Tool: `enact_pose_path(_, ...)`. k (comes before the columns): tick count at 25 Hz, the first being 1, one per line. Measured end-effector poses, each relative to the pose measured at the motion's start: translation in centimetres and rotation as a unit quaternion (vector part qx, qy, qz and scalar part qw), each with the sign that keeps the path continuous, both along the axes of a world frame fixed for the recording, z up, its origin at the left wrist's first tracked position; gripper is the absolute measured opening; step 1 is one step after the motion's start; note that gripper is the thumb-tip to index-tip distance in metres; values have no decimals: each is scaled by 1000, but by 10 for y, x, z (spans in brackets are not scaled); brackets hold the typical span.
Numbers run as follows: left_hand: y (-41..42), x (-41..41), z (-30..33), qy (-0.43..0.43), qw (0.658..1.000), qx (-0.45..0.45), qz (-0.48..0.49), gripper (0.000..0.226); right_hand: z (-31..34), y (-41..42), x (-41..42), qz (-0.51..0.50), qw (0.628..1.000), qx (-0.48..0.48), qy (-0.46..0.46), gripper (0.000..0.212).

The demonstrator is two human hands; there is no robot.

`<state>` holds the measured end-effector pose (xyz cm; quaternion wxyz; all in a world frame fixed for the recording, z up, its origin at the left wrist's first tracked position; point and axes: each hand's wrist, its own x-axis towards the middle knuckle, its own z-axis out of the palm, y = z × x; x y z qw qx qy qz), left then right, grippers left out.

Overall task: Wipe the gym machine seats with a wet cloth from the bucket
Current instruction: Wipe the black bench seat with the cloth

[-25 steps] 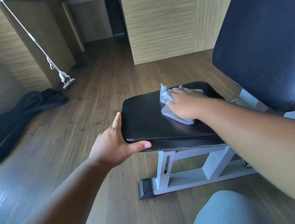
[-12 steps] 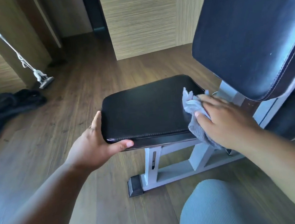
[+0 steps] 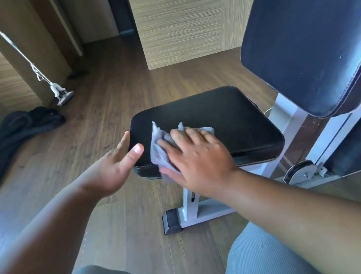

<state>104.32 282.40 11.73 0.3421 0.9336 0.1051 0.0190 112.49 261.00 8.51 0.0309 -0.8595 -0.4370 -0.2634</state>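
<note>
While the right hand (image 3: 198, 157) presses the cloth (image 3: 161, 147) flat, fingers straight, the seat (image 3: 228, 119) runs left to right. The left hand (image 3: 114, 164), grip apart, touches its left end.

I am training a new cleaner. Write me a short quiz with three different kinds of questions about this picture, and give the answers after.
1. True or false: the right hand presses the crumpled grey cloth flat on the black padded seat.
2. Which corner of the seat does the left hand touch? A) near left B) far right C) none
3. Fill in: the long-handled mop leans against the ____.

Key: 1 true; 2 A; 3 wall.
</note>
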Motion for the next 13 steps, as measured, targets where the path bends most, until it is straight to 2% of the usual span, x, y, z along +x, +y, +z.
enact_pose_path(3, 3, 0, -5, 6, 1000, 2, -3, 125, -10, -57, 20, -12, 997, 0, -73, 56)
enact_pose_path(6, 9, 3, -11, 2, 1000, -12, 9, 122, -11, -83, 28, -32, 996, 23, -74, 58)
enact_pose_path(9, 17, 9, -16, -3, 998, -59, -15, 101, -7, -41, 15, -20, 997, 7, -68, 59)
enact_pose_path(13, 12, 0, -1, -13, 980, -191, -50, 86, 7, 53, -19, 14, 998, -60, 29, 58)
